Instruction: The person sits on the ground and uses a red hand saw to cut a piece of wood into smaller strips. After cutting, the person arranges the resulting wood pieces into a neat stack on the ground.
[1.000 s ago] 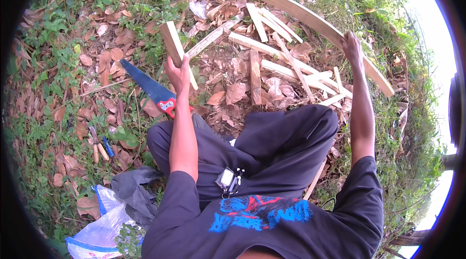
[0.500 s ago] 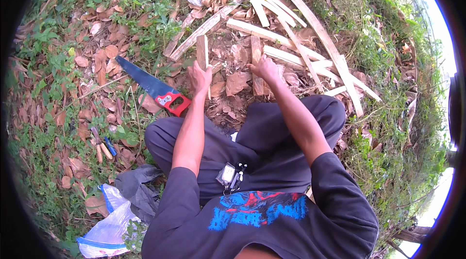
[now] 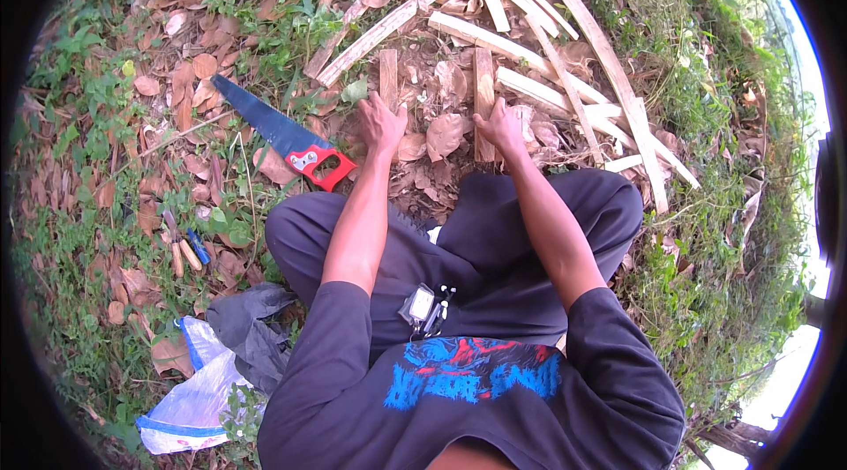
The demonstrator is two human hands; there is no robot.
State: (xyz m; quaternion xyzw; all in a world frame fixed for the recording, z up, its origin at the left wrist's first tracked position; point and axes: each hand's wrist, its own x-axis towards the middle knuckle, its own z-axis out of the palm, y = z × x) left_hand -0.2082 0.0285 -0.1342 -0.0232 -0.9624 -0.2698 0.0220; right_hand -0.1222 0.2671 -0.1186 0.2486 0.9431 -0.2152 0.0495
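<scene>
I sit cross-legged on leaf-strewn ground. My left hand (image 3: 381,123) lies over the near end of a short wooden plank (image 3: 388,73) that rests flat on the leaves, pointing away from me. My right hand (image 3: 499,126) grips the near end of a second short plank (image 3: 483,86), parallel to the first and about a hand's width to its right. Dry leaves fill the gap between the two planks. Both forearms reach forward over my dark trousers.
A hand saw (image 3: 269,126) with a dark blade and red handle lies left of my left hand. A pile of split wooden slats (image 3: 565,73) spreads ahead and right. A plastic bag (image 3: 190,395), a dark cloth (image 3: 251,324) and small tools (image 3: 183,249) lie at my left side.
My left hand brought its short plank down onto the ground. My right hand let go of the long slat at the far right and came in to the second short plank.
</scene>
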